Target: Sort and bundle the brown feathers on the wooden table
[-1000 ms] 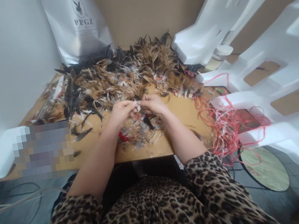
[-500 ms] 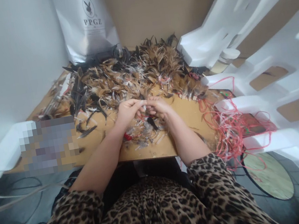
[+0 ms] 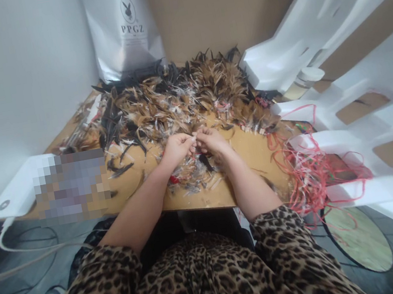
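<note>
My left hand (image 3: 177, 149) and my right hand (image 3: 211, 140) meet over the near middle of the table, both with fingers closed in a pinch. Their fingertips come together at a small spot, and whatever lies between them is too small to make out. Just beyond the hands spreads a big heap of brown and black feathers (image 3: 154, 103). Below them on the tabletop lies a smaller pile of feather scraps (image 3: 190, 176) with white quills and a bit of red.
Red string (image 3: 307, 173) hangs tangled over the table's right edge by white foam packing (image 3: 354, 134). A lidded jar (image 3: 302, 81) stands in the foam. A white power bank (image 3: 21, 185) with a cable sits at left, a silver bag (image 3: 125, 33) at the back.
The view has shifted slightly, so the scene sits a little further right. My hands stay together, with their fingertips pinched in a slightly different pose.
</note>
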`<control>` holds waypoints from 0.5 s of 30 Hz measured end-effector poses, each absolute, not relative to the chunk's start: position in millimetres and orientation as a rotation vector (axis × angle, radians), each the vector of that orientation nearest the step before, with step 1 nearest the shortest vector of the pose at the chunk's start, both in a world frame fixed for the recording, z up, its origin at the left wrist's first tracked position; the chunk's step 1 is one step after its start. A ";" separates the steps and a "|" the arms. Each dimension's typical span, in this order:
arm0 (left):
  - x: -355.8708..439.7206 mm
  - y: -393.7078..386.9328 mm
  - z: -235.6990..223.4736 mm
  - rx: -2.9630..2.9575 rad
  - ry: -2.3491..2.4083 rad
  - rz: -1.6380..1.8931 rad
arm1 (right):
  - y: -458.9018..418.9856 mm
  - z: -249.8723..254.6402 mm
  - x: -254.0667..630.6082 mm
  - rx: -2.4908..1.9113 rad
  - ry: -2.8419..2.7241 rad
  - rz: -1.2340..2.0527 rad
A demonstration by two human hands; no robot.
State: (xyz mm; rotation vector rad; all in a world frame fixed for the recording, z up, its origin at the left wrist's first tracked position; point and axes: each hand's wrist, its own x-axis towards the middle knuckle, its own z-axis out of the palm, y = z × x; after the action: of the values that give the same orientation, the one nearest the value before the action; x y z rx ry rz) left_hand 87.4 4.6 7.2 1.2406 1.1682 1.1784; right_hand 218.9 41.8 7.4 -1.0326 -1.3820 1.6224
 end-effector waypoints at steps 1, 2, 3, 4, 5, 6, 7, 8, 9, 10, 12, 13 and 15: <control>87.8 5.3 6.4 1.227 1.181 1.163 | 41.4 8.5 218.8 -1.035 -1.388 1.607; 88.0 5.9 5.6 1.214 1.194 1.153 | 40.7 9.6 218.8 -1.044 -1.387 1.587; 88.1 6.4 4.8 1.205 1.205 1.149 | 39.8 10.7 218.7 -1.058 -1.386 1.559; 88.0 7.0 4.2 1.199 1.212 1.149 | 38.8 11.7 218.6 -1.073 -1.387 1.525; 87.7 7.5 3.7 1.192 1.218 1.154 | 37.5 12.6 218.5 -1.086 -1.392 1.492; 87.3 7.9 3.3 1.183 1.223 1.161 | 36.2 13.5 218.2 -1.098 -1.398 1.460; 86.8 8.3 3.0 1.173 1.229 1.164 | 35.0 14.4 217.9 -1.108 -1.407 1.435; 86.3 8.7 2.7 1.161 1.232 1.165 | 33.7 15.4 217.6 -1.118 -1.416 1.418; 86.0 9.1 2.2 1.151 1.233 1.164 | 32.7 16.5 217.2 -1.127 -1.421 1.404; 85.9 9.5 1.4 1.148 1.231 1.159 | 31.7 17.7 216.9 -1.132 -1.421 1.395; 86.1 10.4 -0.8 1.168 1.221 1.144 | 30.3 20.2 216.3 -1.139 -1.421 1.384; 86.4 10.8 -2.2 1.186 1.219 1.140 | 29.7 21.3 216.1 -1.143 -1.423 1.380; 86.9 11.3 -5.2 1.222 1.223 1.136 | 29.1 23.3 215.9 -1.150 -1.428 1.372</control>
State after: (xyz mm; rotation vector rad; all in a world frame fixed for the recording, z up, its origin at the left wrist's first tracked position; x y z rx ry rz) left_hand 86.9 11.3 -5.2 1.2219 1.2225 1.1365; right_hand 215.9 29.1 23.3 -1.1501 -1.4280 1.3724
